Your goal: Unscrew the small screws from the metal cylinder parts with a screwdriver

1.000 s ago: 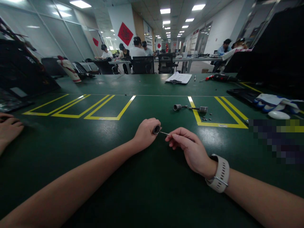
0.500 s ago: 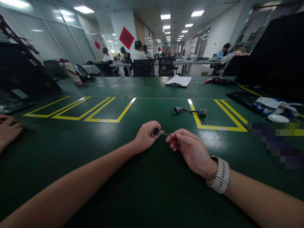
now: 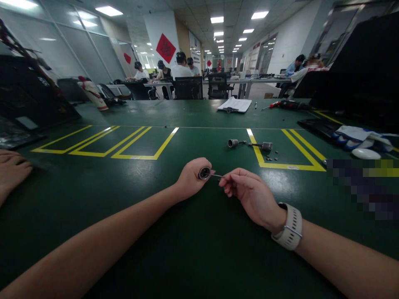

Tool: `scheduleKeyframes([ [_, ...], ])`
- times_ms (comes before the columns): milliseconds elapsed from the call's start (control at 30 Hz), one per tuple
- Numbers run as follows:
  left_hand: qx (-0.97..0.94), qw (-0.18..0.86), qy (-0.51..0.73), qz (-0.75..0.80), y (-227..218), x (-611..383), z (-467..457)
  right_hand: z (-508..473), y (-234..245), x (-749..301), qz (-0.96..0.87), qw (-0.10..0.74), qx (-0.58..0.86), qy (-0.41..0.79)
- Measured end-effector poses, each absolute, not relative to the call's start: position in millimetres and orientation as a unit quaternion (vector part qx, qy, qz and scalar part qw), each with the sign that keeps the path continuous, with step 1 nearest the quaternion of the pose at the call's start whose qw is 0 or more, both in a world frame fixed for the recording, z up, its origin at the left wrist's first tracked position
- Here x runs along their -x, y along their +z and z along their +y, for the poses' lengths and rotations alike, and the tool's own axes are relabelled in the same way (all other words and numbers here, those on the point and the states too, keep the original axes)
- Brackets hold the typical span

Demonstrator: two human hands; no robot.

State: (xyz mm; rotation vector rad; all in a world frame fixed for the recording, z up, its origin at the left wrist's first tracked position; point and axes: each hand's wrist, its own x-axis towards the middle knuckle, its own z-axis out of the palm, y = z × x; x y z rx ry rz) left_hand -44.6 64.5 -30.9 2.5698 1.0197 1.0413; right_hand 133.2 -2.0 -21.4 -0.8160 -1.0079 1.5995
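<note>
My left hand (image 3: 191, 177) rests on the green table (image 3: 187, 249) with its fingers wrapped round a small round metal part (image 3: 204, 172), whose open end faces me. My right hand (image 3: 249, 194), with a white watch on the wrist, pinches a thin metal tool (image 3: 216, 175) whose tip reaches the round part. Beyond my hands lie a metal socket (image 3: 232, 143) and a second metal cylinder (image 3: 266, 145), joined by a thin rod, with several small screws (image 3: 271, 157) beside the yellow line.
Another person's hand (image 3: 12, 170) lies at the left edge. White and blue gloves (image 3: 358, 137) and a white mouse (image 3: 365, 153) are at the right. A clipboard with paper (image 3: 234, 104) and a red screwdriver (image 3: 271, 106) lie farther back. People sit at distant desks.
Both hands have stayed in place; the round part has turned slightly in my left hand and the view has shifted a little.
</note>
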Motion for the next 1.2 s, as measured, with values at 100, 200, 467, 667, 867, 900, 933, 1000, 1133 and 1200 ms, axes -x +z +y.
scheduleKeyframes([
  [100, -0.857, 0.127, 0.369, 0.337, -30.0, 44.0, 63.9, 0.1, -23.1, -134.4, -0.4, 0.515, 0.328, 0.684],
  [200, -0.856, 0.123, 0.363, 0.348, -29.5, 43.2, 64.5, -1.7, -23.6, -133.1, -0.399, 0.529, 0.325, 0.674],
  [467, -0.878, 0.046, 0.304, 0.368, -31.5, 43.4, 66.4, -8.3, -19.5, -128.9, -0.466, 0.526, 0.376, 0.604],
  [667, -0.871, 0.083, 0.326, 0.357, -30.0, 43.7, 64.7, -2.6, -20.1, -132.3, -0.421, 0.511, 0.357, 0.66],
  [867, -0.865, 0.122, 0.34, 0.348, -30.2, 43.6, 65.1, 1.0, -22.9, -136.4, -0.402, 0.507, 0.344, 0.68],
  [900, -0.866, 0.126, 0.339, 0.347, -30.3, 43.6, 65.2, 1.1, -23.0, -136.6, -0.4, 0.508, 0.344, 0.681],
  [933, -0.866, 0.129, 0.337, 0.346, -30.3, 43.5, 65.2, 1.1, -23.0, -136.6, -0.4, 0.509, 0.344, 0.68],
  [1000, -0.867, 0.129, 0.336, 0.345, -30.2, 43.4, 65.4, 0.3, -23.0, -135.9, -0.401, 0.513, 0.343, 0.677],
  [1133, -0.869, 0.088, 0.325, 0.362, -30.1, 43.3, 65.2, -4.6, -22.8, -132.4, -0.432, 0.536, 0.363, 0.628],
  [1200, -0.872, 0.056, 0.311, 0.373, -30.3, 43.5, 64.6, -7.4, -22.7, -130.6, -0.469, 0.537, 0.377, 0.591],
])
